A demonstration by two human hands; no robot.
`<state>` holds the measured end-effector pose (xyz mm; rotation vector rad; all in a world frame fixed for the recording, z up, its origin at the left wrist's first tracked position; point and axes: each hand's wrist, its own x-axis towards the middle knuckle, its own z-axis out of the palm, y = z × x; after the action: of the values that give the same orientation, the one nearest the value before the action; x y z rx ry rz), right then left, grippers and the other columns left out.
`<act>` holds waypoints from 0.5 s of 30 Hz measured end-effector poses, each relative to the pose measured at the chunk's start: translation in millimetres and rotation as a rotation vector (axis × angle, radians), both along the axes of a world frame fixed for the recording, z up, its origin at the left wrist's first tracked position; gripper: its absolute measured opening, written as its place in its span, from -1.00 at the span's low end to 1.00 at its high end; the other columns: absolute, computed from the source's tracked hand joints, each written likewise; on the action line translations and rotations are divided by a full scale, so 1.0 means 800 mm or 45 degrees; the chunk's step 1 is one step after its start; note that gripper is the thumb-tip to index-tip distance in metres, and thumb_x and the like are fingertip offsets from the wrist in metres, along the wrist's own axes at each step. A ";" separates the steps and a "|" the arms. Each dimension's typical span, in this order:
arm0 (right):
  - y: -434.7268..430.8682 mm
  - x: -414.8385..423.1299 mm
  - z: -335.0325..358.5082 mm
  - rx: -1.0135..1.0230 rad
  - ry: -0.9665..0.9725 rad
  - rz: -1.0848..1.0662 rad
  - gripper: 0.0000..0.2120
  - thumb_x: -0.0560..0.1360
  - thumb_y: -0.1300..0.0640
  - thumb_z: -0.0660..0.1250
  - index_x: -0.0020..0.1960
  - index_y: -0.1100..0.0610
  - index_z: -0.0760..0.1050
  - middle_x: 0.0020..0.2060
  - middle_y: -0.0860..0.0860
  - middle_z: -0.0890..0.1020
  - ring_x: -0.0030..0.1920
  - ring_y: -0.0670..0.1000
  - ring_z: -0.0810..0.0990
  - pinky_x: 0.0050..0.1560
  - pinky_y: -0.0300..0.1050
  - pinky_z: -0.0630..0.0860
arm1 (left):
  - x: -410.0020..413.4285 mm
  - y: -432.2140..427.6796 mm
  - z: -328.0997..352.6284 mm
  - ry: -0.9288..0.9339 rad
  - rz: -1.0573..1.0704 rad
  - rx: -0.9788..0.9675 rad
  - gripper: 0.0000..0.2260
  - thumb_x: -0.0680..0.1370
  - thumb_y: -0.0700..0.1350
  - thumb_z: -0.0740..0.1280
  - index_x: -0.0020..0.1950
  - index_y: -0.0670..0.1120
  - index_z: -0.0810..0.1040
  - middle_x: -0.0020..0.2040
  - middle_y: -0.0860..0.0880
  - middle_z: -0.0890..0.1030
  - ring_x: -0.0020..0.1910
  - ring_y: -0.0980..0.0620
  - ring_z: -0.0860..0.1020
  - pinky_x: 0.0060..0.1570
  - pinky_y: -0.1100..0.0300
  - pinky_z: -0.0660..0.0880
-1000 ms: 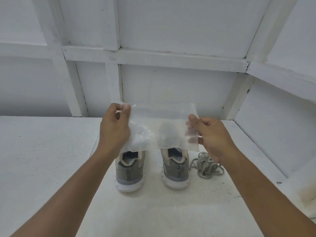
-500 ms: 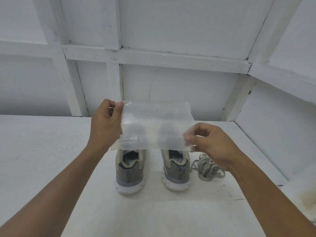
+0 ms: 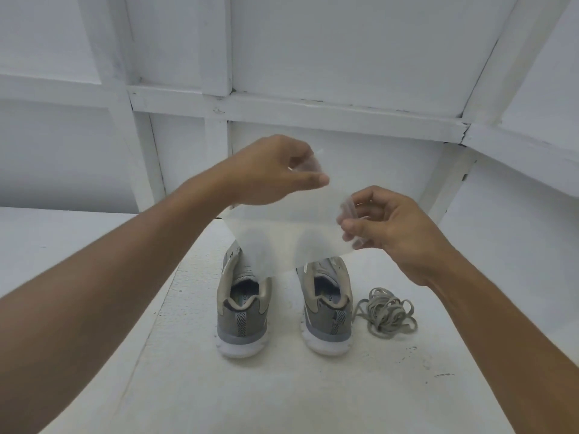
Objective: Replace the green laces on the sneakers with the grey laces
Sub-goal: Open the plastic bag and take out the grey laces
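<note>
Aloft, one clear bag (image 3: 282, 227), two hands (image 3: 269, 173) (image 3: 398, 227) pinching, two sneakers (image 3: 242, 311) (image 3: 327, 308), one lace tangle (image 3: 390, 313).

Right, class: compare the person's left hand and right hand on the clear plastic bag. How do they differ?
The left hand is higher, pinching an upper corner of the clear plastic bag; the right hand is lower, pinching its right edge. The right hand is nearer the loose bundle of grey laces than the left hand. Shared: both hold the bag in the air above the pair of grey sneakers.
</note>
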<state>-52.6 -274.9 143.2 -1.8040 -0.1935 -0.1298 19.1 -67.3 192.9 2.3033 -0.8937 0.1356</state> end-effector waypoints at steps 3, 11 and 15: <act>-0.003 0.000 0.004 -0.023 -0.034 -0.023 -0.86 0.43 0.32 0.44 -0.03 0.21 0.57 -0.25 0.00 0.66 -0.28 -0.02 0.61 -0.23 -0.16 0.56 | 0.001 -0.003 -0.003 0.105 -0.052 -0.180 -0.73 0.51 0.05 0.42 -0.15 -0.16 0.58 -0.18 0.05 0.68 -0.09 -0.07 0.62 0.01 -0.03 0.53; -0.007 -0.001 0.004 -0.065 -0.030 -0.026 -0.90 0.43 0.26 0.45 -0.06 0.19 0.59 -0.20 0.05 0.64 -0.24 -0.02 0.60 -0.21 -0.18 0.55 | -0.011 -0.009 -0.005 0.141 -0.157 -0.366 -0.80 0.56 -0.04 0.37 -0.11 -0.19 0.59 -0.26 0.09 0.60 -0.19 0.14 0.54 -0.03 0.23 0.45; -0.005 -0.001 0.005 0.003 -0.030 -0.025 -0.77 0.40 0.07 0.42 -0.07 0.22 0.61 -0.20 0.08 0.63 -0.19 -0.04 0.57 -0.14 -0.18 0.54 | -0.010 -0.008 -0.009 0.214 -0.153 -0.446 -0.82 0.51 -0.09 0.39 -0.14 -0.21 0.59 -0.22 -0.10 0.62 -0.20 -0.02 0.52 -0.06 0.13 0.40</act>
<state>-53.6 -279.2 147.6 -1.8031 -0.1925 -0.1647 11.3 -73.3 185.9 1.9026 -0.8457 0.0415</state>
